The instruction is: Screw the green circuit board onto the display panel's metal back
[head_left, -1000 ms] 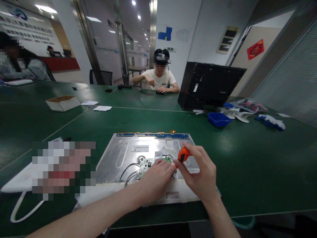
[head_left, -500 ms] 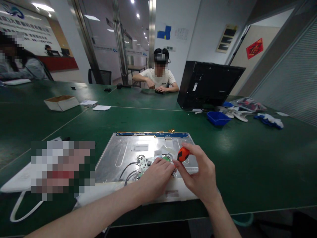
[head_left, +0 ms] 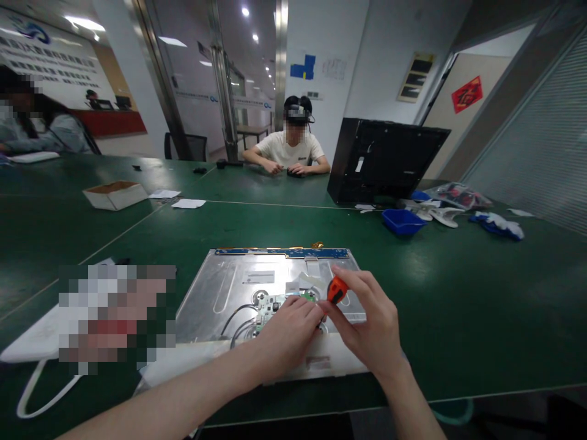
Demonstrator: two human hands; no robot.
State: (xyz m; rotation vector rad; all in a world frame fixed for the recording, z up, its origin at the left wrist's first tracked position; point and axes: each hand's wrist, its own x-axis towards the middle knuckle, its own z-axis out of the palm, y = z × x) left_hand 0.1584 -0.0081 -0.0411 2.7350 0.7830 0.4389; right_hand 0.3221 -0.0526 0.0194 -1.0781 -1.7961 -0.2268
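A silver metal display panel [head_left: 215, 287] lies flat before me, a thin blue circuit strip [head_left: 275, 252] along its far edge. On it sits a green circuit board [head_left: 268, 304] with dark cables [head_left: 235, 318] running from its left side. My right hand [head_left: 373, 324] is closed round the orange-and-black handle of a screwdriver [head_left: 337, 289], held tilted over the board's right side. Its shaft and tip are hidden behind my fingers. Over the board lies my left hand [head_left: 293, 327], fingers curled together beside the screwdriver; what their tips grip is hidden.
On the green table [head_left: 458, 305] stand a black monitor [head_left: 389, 159], a blue tray [head_left: 403, 221] and a white box [head_left: 114, 195]. Gloves [head_left: 498, 225] lie at right. A blurred-out white item [head_left: 32, 336] with a cable lies left. A person [head_left: 293, 146] sits opposite.
The screwdriver handle has turned and tilted slightly in my right hand. My left hand stays in place on the board. The whole view has shifted a little downward.
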